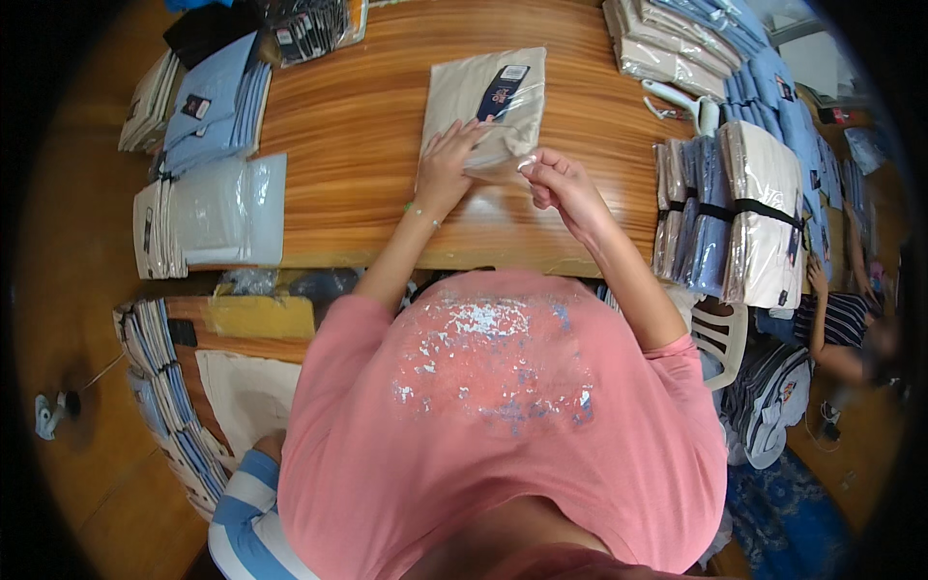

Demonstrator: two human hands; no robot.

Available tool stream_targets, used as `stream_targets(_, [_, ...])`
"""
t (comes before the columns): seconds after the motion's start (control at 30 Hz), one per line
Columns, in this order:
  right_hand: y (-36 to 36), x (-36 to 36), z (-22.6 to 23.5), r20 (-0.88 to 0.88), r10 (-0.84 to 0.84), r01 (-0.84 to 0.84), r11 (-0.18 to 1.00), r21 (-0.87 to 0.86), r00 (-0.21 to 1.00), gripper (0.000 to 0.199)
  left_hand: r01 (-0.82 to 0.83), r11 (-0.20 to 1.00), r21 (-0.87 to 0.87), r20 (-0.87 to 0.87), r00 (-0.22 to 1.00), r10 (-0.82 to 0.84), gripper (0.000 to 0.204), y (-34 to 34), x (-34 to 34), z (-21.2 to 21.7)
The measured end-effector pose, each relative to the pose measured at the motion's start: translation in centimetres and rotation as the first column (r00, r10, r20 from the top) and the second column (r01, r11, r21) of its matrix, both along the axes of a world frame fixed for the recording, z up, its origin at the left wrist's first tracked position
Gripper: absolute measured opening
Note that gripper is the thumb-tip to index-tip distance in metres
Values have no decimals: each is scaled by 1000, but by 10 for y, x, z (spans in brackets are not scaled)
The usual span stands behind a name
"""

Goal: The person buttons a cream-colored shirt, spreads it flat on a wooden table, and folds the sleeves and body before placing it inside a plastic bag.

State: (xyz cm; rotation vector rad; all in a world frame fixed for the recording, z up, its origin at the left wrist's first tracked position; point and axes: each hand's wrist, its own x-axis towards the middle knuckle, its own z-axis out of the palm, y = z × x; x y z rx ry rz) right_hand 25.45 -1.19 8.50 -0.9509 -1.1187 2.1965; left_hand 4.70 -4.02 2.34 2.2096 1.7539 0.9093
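On the wooden table in front of me lies a folded beige garment (452, 85) in a clear plastic bag. A dark blue label with a white sticker (503, 92) shows at its upper right. My left hand (447, 166) rests on the lower left of the package with its fingers stretched out. At the lower right corner, my right hand (559, 182) is closed in a pinch on the bag's clear plastic flap (498, 172). The plastic is drawn up between the two hands.
Blue folded garments (205, 101) and clear plastic bags (227, 217) lie at the left. Strapped garment bundles (759, 208), a white tape dispenser (677, 97) and more packed garments (667, 43) are on the right. A person in a striped top (833, 324) is at far right.
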Motion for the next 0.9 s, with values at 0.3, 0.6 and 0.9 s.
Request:
stream_targets(0.3, [20,-10,-66,96,-404,414,866,-280,910,43,-86,894,-439,815,-457,356,40,55,49,-48])
stream_targets(0.6, [74,55,-117,455,-648,-122,491,863,610,34,678,318,-663,734,504,455,27,-37,65,-21])
stream_targets(0.9, [43,2,-107,660,-469,-746,5,666,587,30,144,969,-202,-171,969,-179,37,-21,45,-63])
